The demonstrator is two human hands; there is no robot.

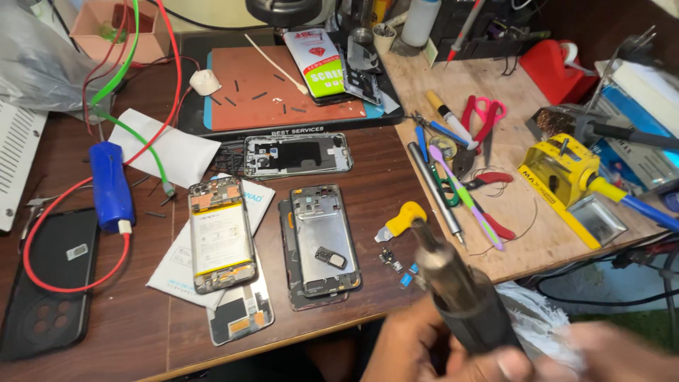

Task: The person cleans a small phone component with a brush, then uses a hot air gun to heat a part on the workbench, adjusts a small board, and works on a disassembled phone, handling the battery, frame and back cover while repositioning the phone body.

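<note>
Left hand [417, 346]: grip clamped on dark cylindrical tool [456, 286], tip pointing toward yellow-handled scraper [399, 221]. Right hand [615, 354]: blurred, beside tool base; grip state cannot be told. Tool sits at surface [127, 332] front edge, right of open phone frame [325, 237]. Phone with exposed battery [221, 237] left of that frame. Small loose parts [396, 265] between frame and tool.
</note>
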